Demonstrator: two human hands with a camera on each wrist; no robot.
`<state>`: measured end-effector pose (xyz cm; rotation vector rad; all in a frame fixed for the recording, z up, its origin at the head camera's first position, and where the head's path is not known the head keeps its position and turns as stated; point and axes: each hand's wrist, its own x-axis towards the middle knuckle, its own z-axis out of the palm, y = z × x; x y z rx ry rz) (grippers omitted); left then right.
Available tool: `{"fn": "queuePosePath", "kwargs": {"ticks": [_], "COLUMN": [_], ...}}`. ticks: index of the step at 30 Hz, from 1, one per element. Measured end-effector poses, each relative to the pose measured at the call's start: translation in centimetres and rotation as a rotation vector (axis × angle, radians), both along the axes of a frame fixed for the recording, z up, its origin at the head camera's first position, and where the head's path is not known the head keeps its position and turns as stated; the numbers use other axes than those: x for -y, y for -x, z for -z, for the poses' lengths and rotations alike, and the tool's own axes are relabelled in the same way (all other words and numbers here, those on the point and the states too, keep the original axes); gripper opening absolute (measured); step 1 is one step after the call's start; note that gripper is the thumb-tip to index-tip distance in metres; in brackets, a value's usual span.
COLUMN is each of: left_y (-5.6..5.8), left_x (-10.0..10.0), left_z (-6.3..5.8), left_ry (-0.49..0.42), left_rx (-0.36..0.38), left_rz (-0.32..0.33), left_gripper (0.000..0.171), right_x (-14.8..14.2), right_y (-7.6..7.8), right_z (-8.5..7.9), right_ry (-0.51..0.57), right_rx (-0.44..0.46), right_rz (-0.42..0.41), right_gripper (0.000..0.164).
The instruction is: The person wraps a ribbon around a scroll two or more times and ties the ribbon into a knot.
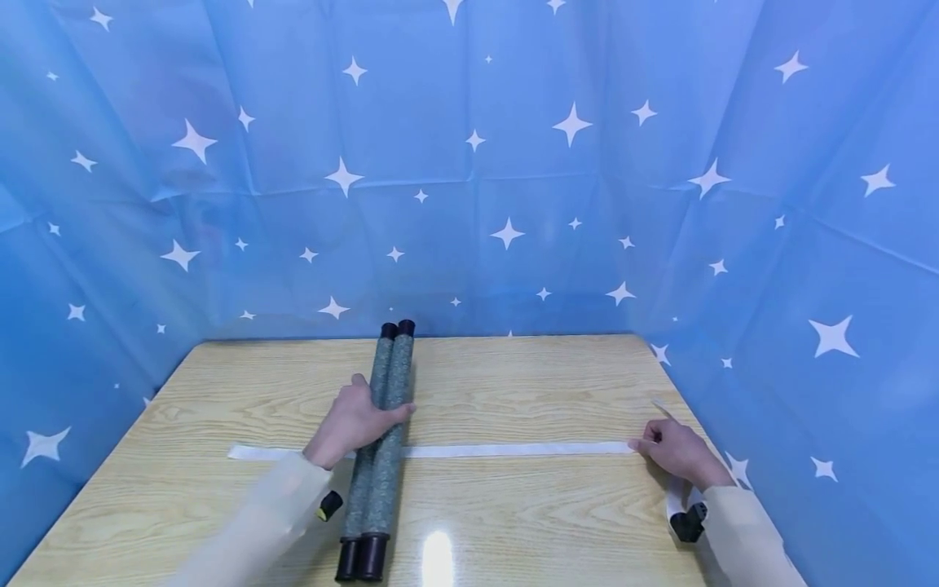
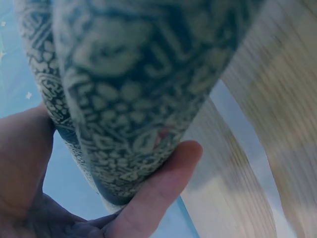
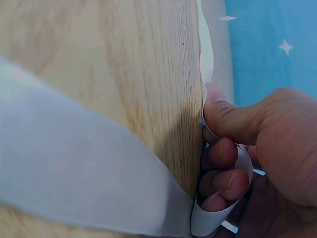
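A rolled scroll (image 1: pixel 382 481), two parallel rolls with blue-green patterned covering and dark end caps, lies lengthwise left of the table's middle. My left hand (image 1: pixel 359 417) grips it from the left around its middle, thumb across the near roll; the left wrist view shows the thumb (image 2: pixel 161 193) pressed along the patterned surface. A long white ribbon (image 1: pixel 513 450) runs sideways across the table and passes beneath the scroll. Near the table's right edge, my right hand (image 1: pixel 676 448) pinches the ribbon between thumb and forefinger. More ribbon (image 3: pixel 215 220) loops around its curled fingers.
The wood-grain table (image 1: pixel 513 391) meets a blue curtain (image 1: pixel 469 244) with white stars at its back and sides. The ribbon's left end (image 1: pixel 245 452) lies beyond my left wrist. Slack ribbon (image 1: pixel 673 496) hangs below my right hand beside the black wrist camera (image 1: pixel 688 523).
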<state>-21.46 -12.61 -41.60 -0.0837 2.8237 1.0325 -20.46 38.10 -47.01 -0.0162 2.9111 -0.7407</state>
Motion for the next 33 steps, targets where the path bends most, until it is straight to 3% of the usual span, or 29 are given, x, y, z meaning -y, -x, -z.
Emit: {"fn": "queuePosePath", "kwargs": {"ticks": [12, 18, 24, 29, 33], "left_y": [-0.7, -0.5, -0.1, 0.5, 0.8], "left_x": [-7.1, -9.7, -11.6, -12.4, -12.6], "left_z": [1.4, 1.9, 2.5, 3.3, 4.0], "left_ry": [-0.041, -0.015, 0.009, 0.038, 0.106], "left_rx": [-0.066, -0.136, -0.129, -0.107, -0.138], "left_rz": [-0.002, 0.026, 0.052, 0.034, 0.008], "left_gripper": [0.124, 0.116, 0.105, 0.100, 0.094], "right_x": [-0.1, -0.2, -0.2, -0.1, 0.0], "right_y": [-0.2, 0.0, -0.1, 0.0, 0.0], "right_z": [0.4, 0.2, 0.2, 0.1, 0.1], "right_ry": [-0.002, -0.011, 0.002, 0.004, -0.003], "right_rx": [0.004, -0.027, -0.016, -0.022, -0.028], "right_rz": [0.000, -0.014, -0.010, -0.014, -0.014], "right_gripper": [0.035, 0.036, 0.035, 0.036, 0.036]}}
